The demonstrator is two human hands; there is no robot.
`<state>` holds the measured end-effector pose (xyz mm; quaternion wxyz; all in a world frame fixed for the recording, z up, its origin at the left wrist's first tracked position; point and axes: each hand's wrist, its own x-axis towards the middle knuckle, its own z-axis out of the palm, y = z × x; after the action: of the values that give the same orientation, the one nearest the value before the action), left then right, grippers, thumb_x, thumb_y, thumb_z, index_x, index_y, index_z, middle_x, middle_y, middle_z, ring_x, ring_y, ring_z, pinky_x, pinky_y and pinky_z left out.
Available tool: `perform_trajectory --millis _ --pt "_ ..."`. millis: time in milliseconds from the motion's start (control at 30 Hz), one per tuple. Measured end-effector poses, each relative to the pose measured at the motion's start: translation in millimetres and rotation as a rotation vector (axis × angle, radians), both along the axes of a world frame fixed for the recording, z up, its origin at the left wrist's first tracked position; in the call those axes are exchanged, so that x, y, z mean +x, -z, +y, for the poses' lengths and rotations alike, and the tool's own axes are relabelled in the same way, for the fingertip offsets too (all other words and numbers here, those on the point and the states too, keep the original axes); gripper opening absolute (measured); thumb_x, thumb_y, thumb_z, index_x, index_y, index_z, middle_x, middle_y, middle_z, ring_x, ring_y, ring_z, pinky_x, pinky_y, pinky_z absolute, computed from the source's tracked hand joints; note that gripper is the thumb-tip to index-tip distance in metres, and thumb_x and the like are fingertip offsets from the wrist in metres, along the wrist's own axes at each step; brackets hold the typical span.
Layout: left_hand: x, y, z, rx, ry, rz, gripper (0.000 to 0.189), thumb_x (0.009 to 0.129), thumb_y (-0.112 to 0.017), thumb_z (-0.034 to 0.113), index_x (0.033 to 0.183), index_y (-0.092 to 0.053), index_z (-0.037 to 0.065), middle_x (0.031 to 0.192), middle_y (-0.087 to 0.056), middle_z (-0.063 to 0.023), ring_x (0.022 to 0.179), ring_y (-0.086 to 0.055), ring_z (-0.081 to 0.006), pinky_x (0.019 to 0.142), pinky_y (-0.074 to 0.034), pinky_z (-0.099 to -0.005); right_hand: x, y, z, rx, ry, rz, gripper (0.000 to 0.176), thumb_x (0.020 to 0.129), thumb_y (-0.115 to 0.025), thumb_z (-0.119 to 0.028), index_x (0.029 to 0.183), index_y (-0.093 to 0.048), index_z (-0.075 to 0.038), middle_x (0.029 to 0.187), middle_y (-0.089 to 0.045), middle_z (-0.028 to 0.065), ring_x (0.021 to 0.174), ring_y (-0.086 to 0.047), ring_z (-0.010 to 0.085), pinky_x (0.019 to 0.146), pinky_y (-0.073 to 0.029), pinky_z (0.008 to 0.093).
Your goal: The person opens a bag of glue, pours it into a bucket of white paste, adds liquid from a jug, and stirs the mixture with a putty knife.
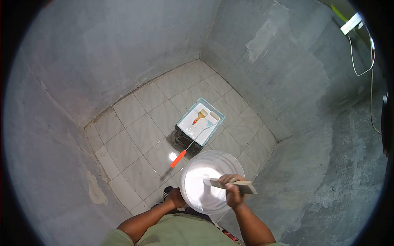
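A white plastic bucket [234, 163] of white paint [196, 186] is in front of my body. At its left side my left hand [176, 198] grips the bucket, with some of the fingers hidden. My right hand [233, 192] is closed around a flat wooden stick [246, 187]. The stick slants over the bucket, its left end above the paint. Just beyond the bucket sits a light blue paint tray [223, 117] with white paint in it. A paintbrush [200, 117] and a paint roller with an orange handle [178, 159] lie across this tray.
The tray rests on a dark box [179, 138] on the tiled floor [147, 131]. Bare grey walls [123, 45] with patchy plaster close around me. A white power strip [351, 23] with a dangling cord [372, 94] hangs at the upper right.
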<state>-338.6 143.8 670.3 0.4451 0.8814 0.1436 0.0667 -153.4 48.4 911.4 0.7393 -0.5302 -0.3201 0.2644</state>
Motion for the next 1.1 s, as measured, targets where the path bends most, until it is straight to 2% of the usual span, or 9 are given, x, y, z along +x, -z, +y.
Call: perform_trajectory --millis 100,200,300,500,667,833,967,1033,1100 --pt "1 0 -2 0.03 0.031 0.015 0.034 0.087 -0.058 0.035 0.109 -0.07 0.012 0.105 -0.072 -0.0179 0.097 -0.069 -0.0376 0.084 -0.056 -0.0482 -10 -4 -4 -0.245 -0.15 -0.135 0.02 0.077 -0.063 -0.016 0.067 -0.052 -0.002 0.063 -0.051 0.0094 0.067 -0.055 0.0229 0.078 -0.049 0.04" --pt "-3 -12 -5 0.056 0.028 0.08 0.033 0.088 -0.058 0.034 0.108 -0.071 0.011 0.106 -0.072 -0.0182 0.098 -0.069 -0.0376 0.084 -0.056 -0.0479 0 -11 1 0.045 0.004 0.082 0.02 0.077 -0.063 -0.019 0.07 -0.052 -0.004 0.062 -0.049 0.0082 0.064 -0.052 0.0219 0.08 -0.048 0.0399" --pt "0 -9 -5 0.062 0.025 0.128 0.033 0.088 -0.057 0.034 0.107 -0.071 0.011 0.105 -0.072 -0.0185 0.097 -0.069 -0.0376 0.084 -0.056 -0.0474 -4 28 -6 -0.064 0.021 -0.092 0.014 0.077 -0.062 -0.012 0.073 -0.053 -0.002 0.063 -0.051 0.0091 0.066 -0.054 0.0221 0.079 -0.048 0.0395" --pt "-1 2 -8 0.087 0.018 0.113 0.033 0.089 -0.055 0.033 0.107 -0.071 0.01 0.105 -0.072 -0.0188 0.097 -0.069 -0.0372 0.084 -0.056 -0.0473 -1 -45 -8 -0.097 -0.035 0.124 0.019 0.079 -0.063 -0.015 0.072 -0.049 -0.003 0.063 -0.05 0.0092 0.061 -0.05 0.0215 0.074 -0.05 0.0418" --pt "1 19 -15 0.108 0.048 0.157 0.034 0.09 -0.054 0.032 0.11 -0.069 0.011 0.105 -0.072 -0.0187 0.097 -0.069 -0.0369 0.084 -0.056 -0.0478 -27 -35 12 0.183 0.071 -0.084 0.02 0.077 -0.064 -0.015 0.072 -0.048 -0.004 0.064 -0.051 0.0099 0.058 -0.047 0.0212 0.072 -0.048 0.0423" --pt "-4 5 -2 0.131 0.0 0.078 0.035 0.088 -0.055 0.031 0.114 -0.068 0.011 0.109 -0.072 -0.017 0.099 -0.069 -0.0358 0.084 -0.056 -0.0477 -10 -32 -10 -0.083 0.013 -0.037 0.018 0.078 -0.062 -0.014 0.071 -0.048 -0.004 0.06 -0.047 0.0088 0.059 -0.047 0.0216 0.073 -0.049 0.0423" --pt "-2 20 -1 0.175 0.015 0.0 0.035 0.088 -0.056 0.031 0.115 -0.068 0.013 0.11 -0.072 -0.0161 0.1 -0.069 -0.0353 0.084 -0.056 -0.0474 -29 -31 16 0.213 0.041 -0.092 0.021 0.078 -0.062 -0.015 0.069 -0.047 -0.004 0.06 -0.047 0.0087 0.06 -0.048 0.0222 0.072 -0.048 0.0443" --pt "-8 13 3 0.089 -0.139 -0.03 0.035 0.089 -0.055 0.031 0.116 -0.068 0.014 0.11 -0.072 -0.0156 0.1 -0.069 -0.0351 0.084 -0.057 -0.0466 -22 -40 0 0.078 -0.241 -0.016 0.022 0.078 -0.063 -0.016 0.069 -0.048 -0.003 0.062 -0.048 0.0094 0.061 -0.049 0.0221 0.069 -0.048 0.0441" --pt "-14 19 7 0.12 -0.105 0.052 0.035 0.088 -0.056 0.032 0.116 -0.069 0.015 0.112 -0.072 -0.0149 0.1 -0.069 -0.0347 0.083 -0.057 -0.0463 -4 -38 -9 -0.001 -0.14 -0.059 0.022 0.079 -0.063 -0.017 0.07 -0.048 -0.004 0.062 -0.048 0.0091 0.061 -0.049 0.0219 0.07 -0.047 0.0421"
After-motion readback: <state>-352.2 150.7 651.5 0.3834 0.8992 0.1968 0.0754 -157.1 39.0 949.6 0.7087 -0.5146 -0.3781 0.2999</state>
